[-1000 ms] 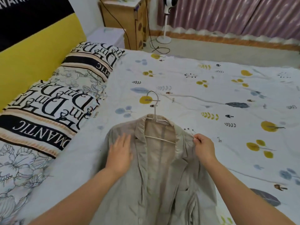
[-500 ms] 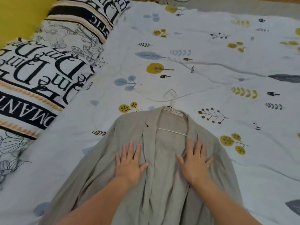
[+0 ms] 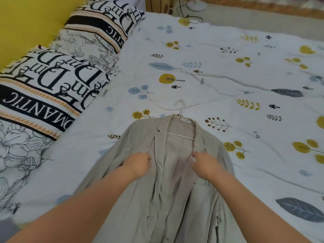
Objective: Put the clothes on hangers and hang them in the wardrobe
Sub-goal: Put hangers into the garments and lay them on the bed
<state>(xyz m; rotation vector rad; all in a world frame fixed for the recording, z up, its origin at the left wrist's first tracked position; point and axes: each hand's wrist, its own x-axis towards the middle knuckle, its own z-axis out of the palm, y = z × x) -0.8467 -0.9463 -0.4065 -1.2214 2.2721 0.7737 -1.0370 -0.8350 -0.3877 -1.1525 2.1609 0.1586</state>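
Head view: I look down over both my forearms at a beige jacket (image 3: 140,199) spread flat on the bed (image 3: 228,71), its front open toward me.
Jacket: it lies at the 6 o'clock part of the frame, collar pointing to 12 o'clock, lapels parted so the lining shows down the middle.
Hanger: a white hanger (image 3: 181,118) sits inside the shoulders; its hook pokes out past the collar at 12 o'clock and lies on the sheet, its crossbar visible across the open neck.
Left grip: my left hand (image 3: 138,163) has its fingers curled and clamped on the left front edge of the jacket, just below the lapel.
Right grip: my right hand (image 3: 205,163) is likewise curled, pinching the right front edge; the two hands are level with each other, the open strip of lining between them.
Bed: a white sheet printed with yellow trees, blue leaves and small mushrooms.
Pillows: two pillows (image 3: 52,81) with black lettering and line-drawn flowers run along the 9 to 11 o'clock side, against a yellow headboard (image 3: 26,23).
Background: at 12 o'clock, beyond the mattress, a white round stand base (image 3: 196,5) rests on the floor with a dark cable (image 3: 182,12) beside it.
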